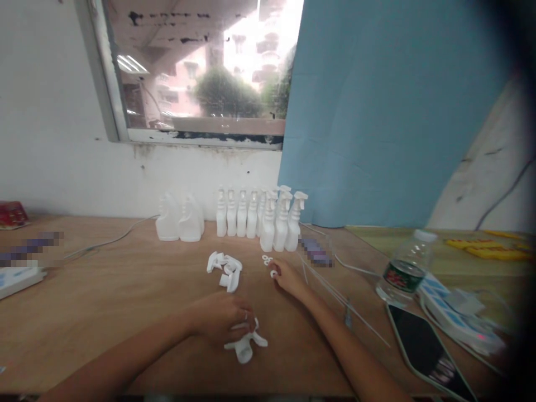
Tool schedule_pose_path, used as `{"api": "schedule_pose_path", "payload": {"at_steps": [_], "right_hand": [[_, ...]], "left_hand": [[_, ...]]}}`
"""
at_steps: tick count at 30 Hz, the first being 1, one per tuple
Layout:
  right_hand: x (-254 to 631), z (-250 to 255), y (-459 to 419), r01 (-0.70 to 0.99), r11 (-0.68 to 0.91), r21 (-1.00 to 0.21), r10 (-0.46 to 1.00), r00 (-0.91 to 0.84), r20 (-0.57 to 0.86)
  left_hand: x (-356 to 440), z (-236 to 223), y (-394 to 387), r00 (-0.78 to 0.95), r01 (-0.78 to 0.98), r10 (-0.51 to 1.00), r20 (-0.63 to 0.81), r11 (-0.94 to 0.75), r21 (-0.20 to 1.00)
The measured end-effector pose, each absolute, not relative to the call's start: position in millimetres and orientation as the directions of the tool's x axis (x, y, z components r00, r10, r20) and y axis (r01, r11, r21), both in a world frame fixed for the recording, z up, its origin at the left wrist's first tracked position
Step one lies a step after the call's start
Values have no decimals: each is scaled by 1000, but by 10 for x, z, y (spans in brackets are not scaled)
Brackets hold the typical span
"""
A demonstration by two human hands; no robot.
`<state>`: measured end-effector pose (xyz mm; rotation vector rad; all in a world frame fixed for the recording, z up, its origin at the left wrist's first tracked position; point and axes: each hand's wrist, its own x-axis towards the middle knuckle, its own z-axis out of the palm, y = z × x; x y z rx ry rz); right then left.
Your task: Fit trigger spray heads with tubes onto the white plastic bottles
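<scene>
Near the table's front, my left hand (224,317) is closed around a white trigger sprayer head (244,350), its round collar pointing toward me. My right hand (288,277) reaches farther out, with its fingertips pinched on a small white ring (273,274). A few more white rings (265,258) lie just beyond those fingertips. Between the left hand and the bottles, several loose sprayer heads (231,273) sit in a small pile. Behind them stand several white spray bottles (280,231), the front ones fitted with trigger heads.
Two larger white jugs (190,223) stand by the wall. Thin white tubes (335,290) lie right of my right arm. Farther right are a water bottle (404,273), a phone (427,346) and a power strip (456,318). Another power strip (19,279) sits at left.
</scene>
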<state>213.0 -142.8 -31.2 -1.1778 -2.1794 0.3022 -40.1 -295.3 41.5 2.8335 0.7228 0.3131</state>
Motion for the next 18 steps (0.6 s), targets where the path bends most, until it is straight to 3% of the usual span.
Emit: {"api": "schedule_pose_path", "payload": {"at_steps": [3,8,13,18], "right_hand": [[2133,-326,-1429,668,570,-478,817,-405,410],[2139,-308,-1449,690,554,-465,828,-403,389],[2074,-298,-1487,729,536,-427,838,-396,376],[1995,-295,-1541,743,538,-398,828,-377,415]], "left_hand": [[-109,280,-2678,882,382,406,238,-913,143],[40,67,-2344,789,518,468,399,-855,-22],[-49,-32,-2345,730,548,451,513,-835,-45],[-106,-68,-2399,763,508,425,487,-860,-46]]}}
